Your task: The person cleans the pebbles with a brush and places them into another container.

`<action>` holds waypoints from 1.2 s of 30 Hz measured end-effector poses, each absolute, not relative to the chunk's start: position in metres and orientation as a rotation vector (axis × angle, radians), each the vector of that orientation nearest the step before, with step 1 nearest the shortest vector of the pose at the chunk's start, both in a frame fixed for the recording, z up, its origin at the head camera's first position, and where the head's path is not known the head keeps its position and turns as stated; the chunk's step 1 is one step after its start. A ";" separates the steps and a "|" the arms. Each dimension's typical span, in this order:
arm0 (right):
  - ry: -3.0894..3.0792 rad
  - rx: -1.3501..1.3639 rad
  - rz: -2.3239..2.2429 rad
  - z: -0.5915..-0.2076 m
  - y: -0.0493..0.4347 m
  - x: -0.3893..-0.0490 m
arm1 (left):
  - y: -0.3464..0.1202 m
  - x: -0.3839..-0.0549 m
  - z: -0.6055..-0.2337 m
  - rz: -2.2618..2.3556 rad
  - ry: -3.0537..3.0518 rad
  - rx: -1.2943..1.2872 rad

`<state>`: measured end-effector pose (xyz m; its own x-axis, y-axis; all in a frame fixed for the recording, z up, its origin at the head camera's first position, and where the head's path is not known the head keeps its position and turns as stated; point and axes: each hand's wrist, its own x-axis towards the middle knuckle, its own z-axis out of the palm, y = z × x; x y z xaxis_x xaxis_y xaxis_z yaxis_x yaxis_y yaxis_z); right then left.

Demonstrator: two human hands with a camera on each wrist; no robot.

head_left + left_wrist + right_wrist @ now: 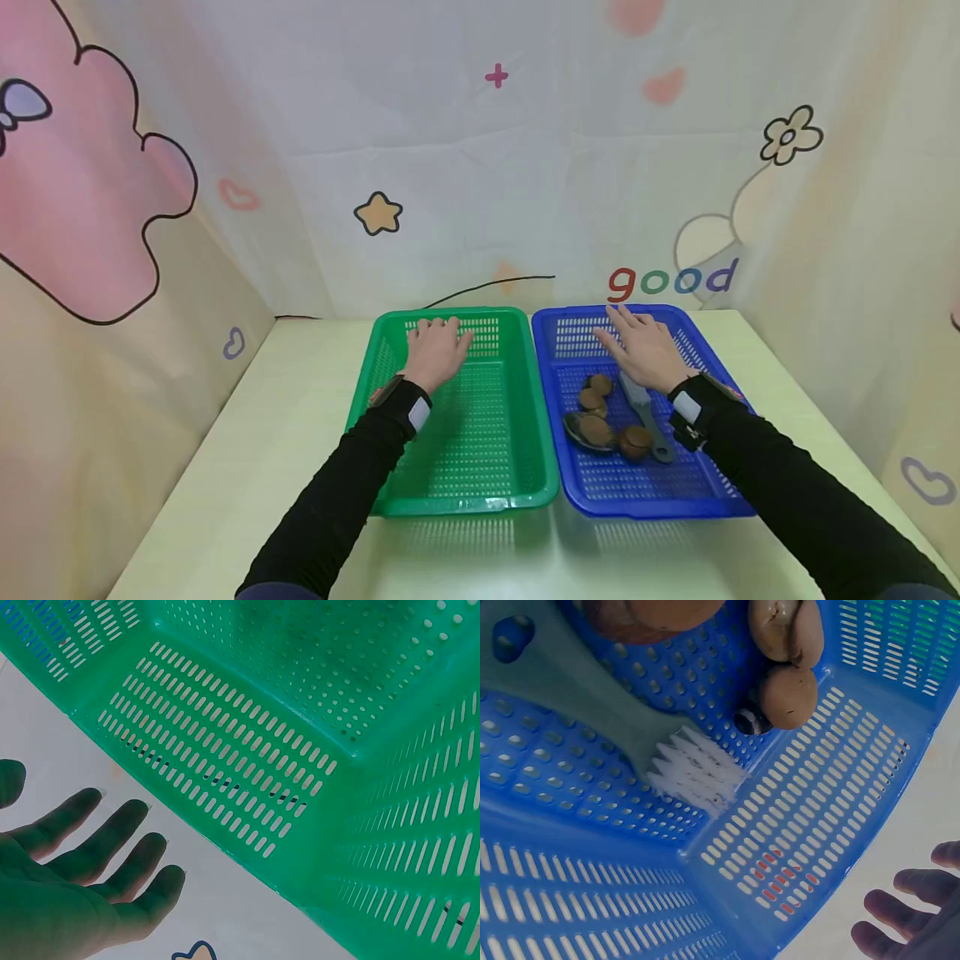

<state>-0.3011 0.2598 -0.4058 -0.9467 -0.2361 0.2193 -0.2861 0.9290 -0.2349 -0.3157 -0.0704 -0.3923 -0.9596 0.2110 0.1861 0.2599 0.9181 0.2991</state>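
Note:
My left hand (437,354) hovers over the far part of a green plastic basket (546,500), its fingers loosely extended and holding nothing. Over the far side of a blue plastic basket (645,507) is my right hand (643,350), fingers spread and likewise holding nothing. Below it in the blue basket lies a brush (647,417) with a grey-green handle and white bristles (697,769). Beside the brush sit several rounded brown pieces (636,442), whose kind I cannot tell. One small piece (751,720) is banded dark and white. A dark, oval-looking shape (573,429) shows beneath one brown piece.
Both baskets stand side by side on a pale table (247,467), with perforated walls and raised rims. A printed curtain (450,108) hangs close behind them and along both sides.

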 end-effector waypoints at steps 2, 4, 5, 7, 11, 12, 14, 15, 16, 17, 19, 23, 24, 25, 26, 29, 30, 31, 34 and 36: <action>-2.904 0.390 0.402 -0.407 0.260 -0.298 | -0.070 -0.313 -0.394 -0.503 -2.923 -0.369; -2.913 0.384 0.399 -0.408 0.261 -0.295 | -0.070 -0.311 -0.396 -0.511 -2.928 -0.376; -2.918 0.381 0.398 -0.409 0.262 -0.294 | -0.070 -0.310 -0.397 -0.521 -2.934 -0.377; -2.922 0.383 0.379 -0.409 0.262 -0.292 | -0.071 -0.307 -0.398 -0.527 -2.940 -0.374; -2.923 0.383 0.349 -0.405 0.266 -0.293 | -0.074 -0.306 -0.394 -0.522 -2.943 -0.372; -2.925 0.383 0.346 -0.404 0.267 -0.294 | -0.075 -0.307 -0.393 -0.517 -2.940 -0.374; -2.956 0.369 0.365 -0.400 0.269 -0.297 | -0.075 -0.308 -0.389 -0.513 -2.941 -0.380; -2.984 0.357 0.379 -0.399 0.271 -0.298 | -0.075 -0.308 -0.387 -0.513 -2.942 -0.384; -3.016 0.350 0.395 -0.397 0.272 -0.299 | -0.076 -0.309 -0.386 -0.514 -2.943 -0.388; -3.056 0.340 0.406 -0.396 0.273 -0.300 | -0.076 -0.309 -0.385 -0.515 -2.947 -0.389; -3.156 0.300 0.429 -0.394 0.275 -0.300 | -0.076 -0.310 -0.382 -0.516 -2.954 -0.389; -3.330 0.213 0.440 -0.391 0.277 -0.301 | -0.076 -0.310 -0.379 -0.518 -2.966 -0.396; -3.366 0.184 0.452 -0.392 0.278 -0.301 | -0.076 -0.309 -0.378 -0.517 -2.967 -0.402; -3.398 0.164 0.454 -0.392 0.280 -0.302 | -0.076 -0.309 -0.377 -0.519 -2.965 -0.409; -3.427 0.139 0.458 -0.393 0.281 -0.303 | -0.075 -0.309 -0.376 -0.517 -2.964 -0.415; -3.509 0.072 0.454 -0.400 0.286 -0.307 | -0.073 -0.308 -0.374 -0.509 -2.964 -0.435; -3.535 0.052 0.454 -0.403 0.287 -0.308 | -0.072 -0.308 -0.373 -0.506 -2.964 -0.446; -3.560 0.036 0.448 -0.406 0.289 -0.309 | -0.071 -0.307 -0.373 -0.505 -2.966 -0.455; -3.635 0.009 0.435 -0.418 0.295 -0.307 | -0.065 -0.305 -0.372 -0.492 -2.974 -0.507; -3.680 -0.004 0.439 -0.426 0.298 -0.303 | -0.059 -0.303 -0.371 -0.488 -2.982 -0.562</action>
